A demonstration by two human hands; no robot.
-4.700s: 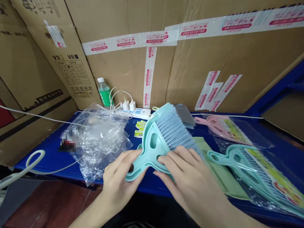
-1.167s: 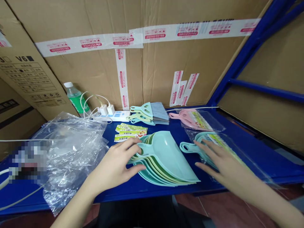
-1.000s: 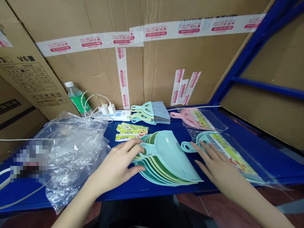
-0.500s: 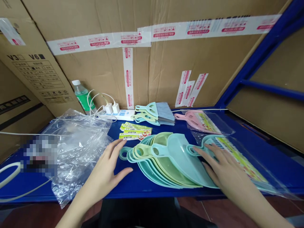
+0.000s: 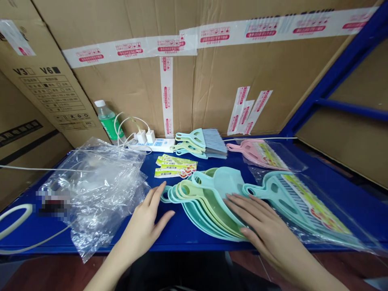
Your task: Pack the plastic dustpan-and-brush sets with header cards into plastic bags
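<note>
Before me lies a fanned stack of plastic dustpans (image 5: pixel 206 216), light blue and pale green, handles toward the left. The top light-blue dustpan (image 5: pixel 230 182) sits slightly askew on the others. My right hand (image 5: pixel 260 220) rests on its right side, fingers stretched out flat. Beside the handle ends is my left hand (image 5: pixel 151 214), thumb and fingers apart, holding nothing. Right of the stack, a light-blue dustpan and brush set (image 5: pixel 291 198) with a printed card lies in clear plastic. Behind it is a pink dustpan set (image 5: pixel 253 152), also in clear plastic.
Small brushes (image 5: pixel 200 143) are piled at the back by a white power strip (image 5: pixel 165 144). Printed cards (image 5: pixel 169 169) lie in front of them. Crumpled clear bags (image 5: pixel 103 182) cover the left side, near a green-labelled bottle (image 5: pixel 107 121). Cardboard boxes (image 5: pixel 130 89) stand behind.
My right hand has moved left from the bagged light-blue set onto the top dustpan. That dustpan has shifted left, its handle swinging away from me. My left hand stays open beside the handles.
</note>
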